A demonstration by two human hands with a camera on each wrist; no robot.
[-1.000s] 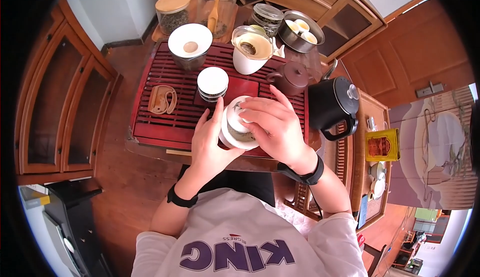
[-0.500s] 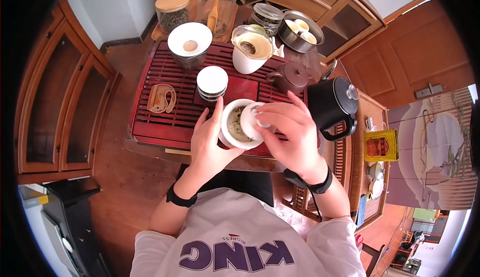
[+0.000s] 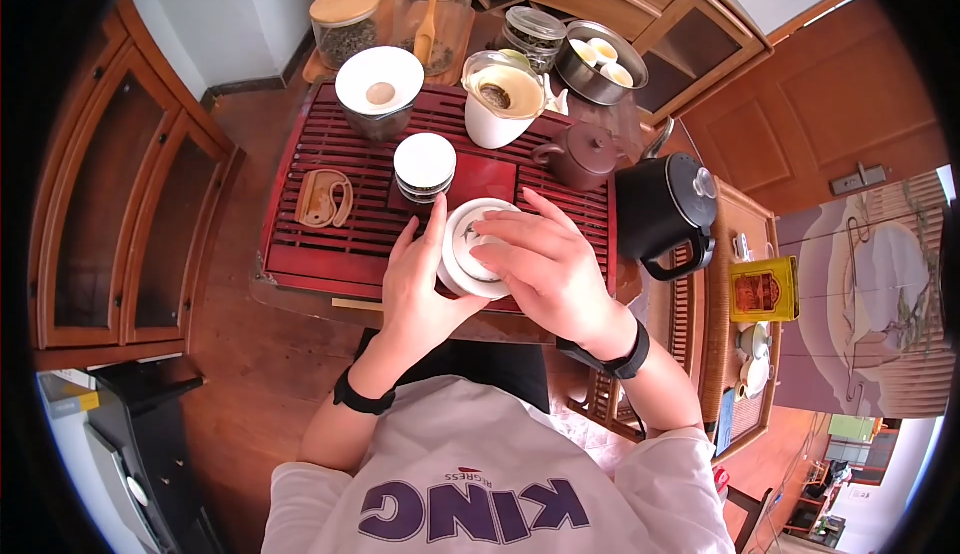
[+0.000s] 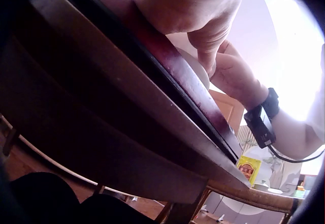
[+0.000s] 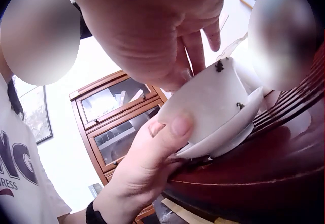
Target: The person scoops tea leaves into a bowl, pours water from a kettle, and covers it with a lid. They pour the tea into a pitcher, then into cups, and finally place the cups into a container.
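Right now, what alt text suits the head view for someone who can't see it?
A left hand grips a white bowl while the right hand holds its lid, over a red slatted tray. Nearby are stacked cups, a teapot and a black kettle.

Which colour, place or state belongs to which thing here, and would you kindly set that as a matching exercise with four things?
Things:
1. Kettle
2. Scoop
3. Lid of the bowl
4. Teapot

Colours, places, states:
A. Under the fingers of the right hand
B. Brown, on the tray
C. Black, beside the tray
D. Standing in an open glass jar

Right pairs: 1-C, 2-D, 3-A, 4-B.
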